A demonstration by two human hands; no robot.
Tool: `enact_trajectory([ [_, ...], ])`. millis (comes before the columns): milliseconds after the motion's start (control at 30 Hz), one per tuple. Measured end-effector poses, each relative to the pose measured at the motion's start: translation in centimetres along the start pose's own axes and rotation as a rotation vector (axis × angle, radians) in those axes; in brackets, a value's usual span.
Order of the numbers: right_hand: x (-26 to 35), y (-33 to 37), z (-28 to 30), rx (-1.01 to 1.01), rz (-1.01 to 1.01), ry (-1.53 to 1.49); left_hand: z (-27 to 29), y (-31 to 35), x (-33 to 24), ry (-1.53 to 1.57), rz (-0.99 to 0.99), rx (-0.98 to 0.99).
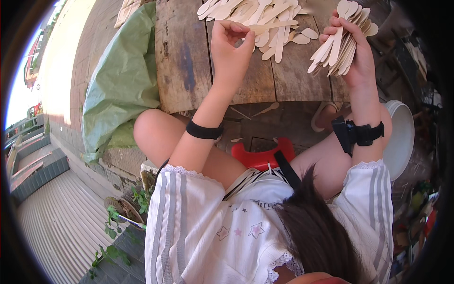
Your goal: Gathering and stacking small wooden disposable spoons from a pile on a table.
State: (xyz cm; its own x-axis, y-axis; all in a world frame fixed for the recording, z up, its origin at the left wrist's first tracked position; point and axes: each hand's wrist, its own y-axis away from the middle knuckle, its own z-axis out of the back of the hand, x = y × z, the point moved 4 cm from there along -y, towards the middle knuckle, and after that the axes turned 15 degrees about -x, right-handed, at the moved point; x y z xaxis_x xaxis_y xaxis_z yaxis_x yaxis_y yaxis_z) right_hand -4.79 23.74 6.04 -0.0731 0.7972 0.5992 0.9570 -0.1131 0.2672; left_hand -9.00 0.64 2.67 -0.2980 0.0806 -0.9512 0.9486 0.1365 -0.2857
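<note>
Between the thumb and fingers of my left hand point(231, 49) is one wooden spoon point(276, 25), its far end pointing right over the heap. My right hand point(358, 57) is closed around a thick bundle of wooden spoons point(341, 45), held above the table's right side with the ends fanned out. A loose pile of wooden spoons point(257, 10) lies on the worn wooden table point(189, 71), just beyond and to the right of my left hand. Several spoons stick out of the pile toward me.
A green plastic sheet point(120, 75) hangs at the table's left. A white bucket point(401, 137) stands by my right knee, and a red plastic object point(260, 155) sits between my legs. A few spoons point(266, 110) lie on the ground under the table edge.
</note>
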Motion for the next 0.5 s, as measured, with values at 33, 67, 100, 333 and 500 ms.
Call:
enact_trajectory([
  [33,-0.1,0.1,-0.1,-0.002,0.001,-0.001,0.4,-0.4,0.0,0.006,0.021,-0.035],
  [67,-0.2,0.1,0.0,-0.045,0.021,0.058,0.6,-0.8,-0.3,-0.014,-0.048,-0.031],
  [100,-0.2,0.2,0.1,-0.089,0.041,0.117,0.9,-1.1,-0.5,0.006,-0.079,-0.024],
  [333,-0.3,0.9,-1.0,-0.016,0.132,0.348,2.1,-2.3,-1.7,-0.038,-0.088,-0.02],
  [500,0.4,1.8,-2.5,0.022,0.219,0.609,1.6,-2.1,-2.2,0.136,0.157,0.142],
])
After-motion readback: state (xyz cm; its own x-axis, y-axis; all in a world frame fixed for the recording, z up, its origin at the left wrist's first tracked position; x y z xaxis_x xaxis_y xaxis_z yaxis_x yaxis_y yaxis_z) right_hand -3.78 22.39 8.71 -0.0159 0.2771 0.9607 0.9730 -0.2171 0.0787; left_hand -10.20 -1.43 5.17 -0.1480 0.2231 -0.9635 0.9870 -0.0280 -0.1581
